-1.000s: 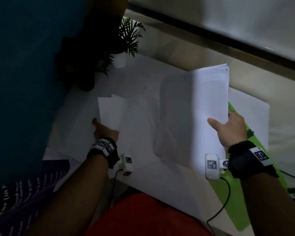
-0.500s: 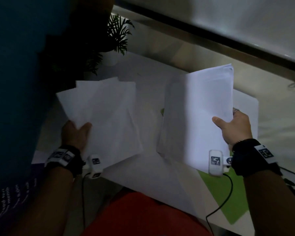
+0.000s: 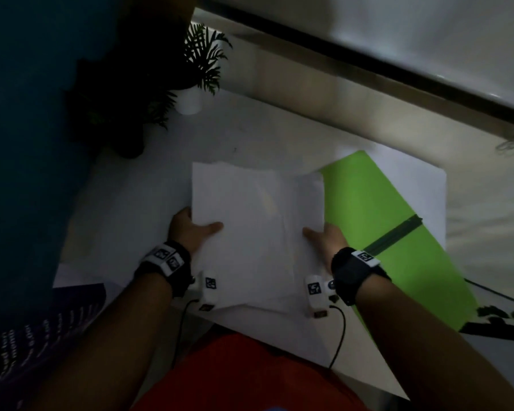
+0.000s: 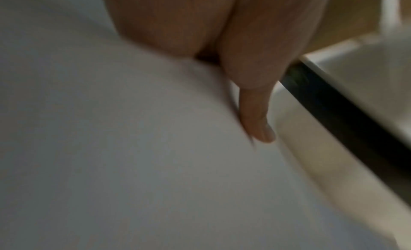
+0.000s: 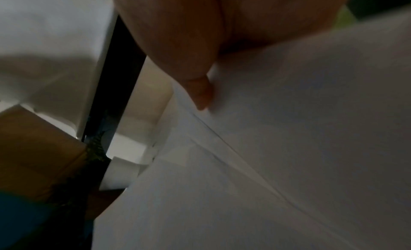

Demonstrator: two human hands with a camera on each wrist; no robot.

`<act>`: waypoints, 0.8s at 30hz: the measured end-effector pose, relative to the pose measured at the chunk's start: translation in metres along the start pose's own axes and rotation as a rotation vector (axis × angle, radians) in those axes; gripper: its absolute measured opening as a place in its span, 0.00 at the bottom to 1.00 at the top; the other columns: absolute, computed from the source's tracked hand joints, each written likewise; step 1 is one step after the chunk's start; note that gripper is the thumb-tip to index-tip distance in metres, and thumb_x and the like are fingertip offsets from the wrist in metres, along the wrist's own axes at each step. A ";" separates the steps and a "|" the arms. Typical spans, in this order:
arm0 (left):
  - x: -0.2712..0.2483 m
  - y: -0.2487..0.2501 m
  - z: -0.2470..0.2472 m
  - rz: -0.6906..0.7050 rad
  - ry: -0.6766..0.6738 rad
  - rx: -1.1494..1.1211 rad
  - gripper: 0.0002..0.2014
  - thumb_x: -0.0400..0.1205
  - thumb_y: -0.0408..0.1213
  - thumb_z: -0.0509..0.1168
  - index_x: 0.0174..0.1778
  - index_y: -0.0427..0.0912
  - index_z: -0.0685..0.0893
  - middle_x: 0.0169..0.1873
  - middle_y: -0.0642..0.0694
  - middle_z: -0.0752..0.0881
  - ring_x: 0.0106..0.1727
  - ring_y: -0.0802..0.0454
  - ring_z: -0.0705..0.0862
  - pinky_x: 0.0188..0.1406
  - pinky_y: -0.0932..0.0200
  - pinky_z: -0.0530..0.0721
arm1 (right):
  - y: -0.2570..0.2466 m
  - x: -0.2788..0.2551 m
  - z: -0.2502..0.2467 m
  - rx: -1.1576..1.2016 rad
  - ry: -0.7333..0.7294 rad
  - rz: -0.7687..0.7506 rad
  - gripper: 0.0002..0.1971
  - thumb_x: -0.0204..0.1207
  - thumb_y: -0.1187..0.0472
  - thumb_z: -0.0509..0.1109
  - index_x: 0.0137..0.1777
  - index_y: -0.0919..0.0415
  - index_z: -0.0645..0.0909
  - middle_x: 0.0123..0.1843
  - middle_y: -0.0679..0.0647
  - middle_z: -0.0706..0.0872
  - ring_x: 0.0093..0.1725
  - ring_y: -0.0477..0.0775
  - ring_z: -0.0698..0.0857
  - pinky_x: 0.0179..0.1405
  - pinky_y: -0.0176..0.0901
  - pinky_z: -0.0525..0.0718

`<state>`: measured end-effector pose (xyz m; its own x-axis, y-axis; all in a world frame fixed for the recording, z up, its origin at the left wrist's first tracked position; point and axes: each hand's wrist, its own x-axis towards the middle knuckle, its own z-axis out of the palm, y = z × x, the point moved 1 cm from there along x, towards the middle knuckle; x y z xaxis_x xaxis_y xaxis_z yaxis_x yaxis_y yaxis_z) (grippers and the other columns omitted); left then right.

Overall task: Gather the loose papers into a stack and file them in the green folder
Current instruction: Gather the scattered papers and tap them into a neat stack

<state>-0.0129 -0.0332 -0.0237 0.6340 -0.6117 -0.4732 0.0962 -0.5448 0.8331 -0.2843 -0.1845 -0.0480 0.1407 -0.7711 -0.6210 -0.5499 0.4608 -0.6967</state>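
A loose stack of white papers is held above the white table, its edges uneven. My left hand grips the stack's left edge, thumb lying on top. My right hand grips the right edge in the same way. In the left wrist view the thumb presses on the papers. The right wrist view shows that hand's thumb on the papers. The green folder lies flat on the table to the right, a dark elastic band across it, partly under the stack and my right wrist.
A small potted plant in a white pot stands at the table's far left corner. A dark blue panel rises on the left. Another white sheet lies under the folder at the far right. The near table edge is by my orange lap.
Earlier each hand held its own bunch of papers apart. Both hands have come together and the two bunches are now one stack held between them, left of the folder.
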 end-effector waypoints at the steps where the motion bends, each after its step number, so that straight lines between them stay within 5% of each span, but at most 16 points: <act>1: 0.004 -0.002 0.003 0.019 0.006 0.075 0.36 0.65 0.44 0.82 0.66 0.38 0.78 0.61 0.48 0.83 0.57 0.49 0.83 0.59 0.54 0.82 | -0.010 -0.011 0.005 -0.004 0.006 -0.002 0.29 0.59 0.41 0.72 0.55 0.60 0.85 0.52 0.60 0.92 0.50 0.64 0.90 0.55 0.67 0.88; 4: 0.009 -0.005 0.010 0.058 0.025 0.168 0.36 0.74 0.47 0.74 0.75 0.42 0.68 0.68 0.43 0.79 0.65 0.43 0.80 0.67 0.50 0.78 | -0.020 -0.015 0.009 -0.063 0.036 0.000 0.21 0.76 0.45 0.62 0.58 0.61 0.81 0.58 0.62 0.87 0.56 0.64 0.86 0.62 0.62 0.84; 7: 0.012 -0.003 0.026 0.094 -0.053 0.324 0.30 0.84 0.49 0.59 0.80 0.44 0.60 0.77 0.41 0.72 0.74 0.41 0.74 0.77 0.46 0.70 | -0.027 -0.017 0.015 -0.104 0.041 -0.020 0.21 0.81 0.51 0.60 0.63 0.67 0.78 0.64 0.66 0.85 0.62 0.66 0.84 0.66 0.59 0.81; 11: 0.014 0.010 0.045 0.087 -0.028 0.652 0.20 0.87 0.49 0.48 0.66 0.37 0.68 0.70 0.32 0.73 0.69 0.34 0.72 0.70 0.36 0.70 | -0.028 -0.020 0.020 -0.099 0.034 -0.059 0.21 0.80 0.50 0.68 0.65 0.66 0.81 0.62 0.62 0.88 0.59 0.60 0.87 0.60 0.49 0.83; 13: 0.014 0.015 0.049 -0.003 0.078 0.684 0.22 0.87 0.47 0.49 0.70 0.35 0.67 0.75 0.32 0.65 0.75 0.32 0.63 0.72 0.32 0.64 | -0.025 -0.022 0.021 -0.120 0.024 -0.065 0.22 0.74 0.53 0.75 0.64 0.64 0.81 0.60 0.60 0.89 0.55 0.59 0.88 0.55 0.47 0.85; 15: 0.009 0.017 0.059 -0.044 0.033 0.637 0.25 0.86 0.48 0.52 0.75 0.36 0.61 0.79 0.36 0.57 0.78 0.34 0.58 0.76 0.33 0.59 | -0.022 -0.020 0.025 -0.128 0.041 -0.060 0.25 0.71 0.58 0.79 0.66 0.65 0.80 0.61 0.61 0.88 0.58 0.61 0.88 0.59 0.49 0.85; 19: 0.007 0.008 0.066 0.093 -0.037 0.463 0.33 0.82 0.48 0.61 0.80 0.43 0.56 0.81 0.40 0.59 0.78 0.36 0.61 0.78 0.37 0.61 | -0.023 -0.023 0.034 -0.009 0.048 -0.059 0.25 0.67 0.66 0.79 0.65 0.66 0.80 0.61 0.64 0.88 0.56 0.62 0.89 0.59 0.61 0.87; 22: 0.014 0.004 0.039 0.043 -0.051 0.194 0.50 0.73 0.54 0.72 0.83 0.53 0.45 0.81 0.44 0.60 0.80 0.41 0.64 0.79 0.38 0.64 | -0.034 -0.039 0.023 0.077 0.033 -0.170 0.20 0.70 0.70 0.76 0.63 0.62 0.78 0.55 0.56 0.88 0.45 0.54 0.89 0.46 0.47 0.88; 24: 0.010 0.011 0.020 0.018 -0.132 0.038 0.53 0.70 0.56 0.74 0.82 0.58 0.45 0.78 0.49 0.66 0.76 0.46 0.70 0.76 0.41 0.71 | -0.048 -0.053 0.014 0.116 0.013 -0.290 0.18 0.71 0.69 0.76 0.60 0.62 0.80 0.50 0.55 0.89 0.39 0.44 0.87 0.40 0.41 0.86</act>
<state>-0.0208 -0.0572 -0.0251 0.5289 -0.6900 -0.4942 0.0551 -0.5531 0.8313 -0.2543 -0.1598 0.0132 0.2673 -0.8830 -0.3859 -0.3908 0.2667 -0.8810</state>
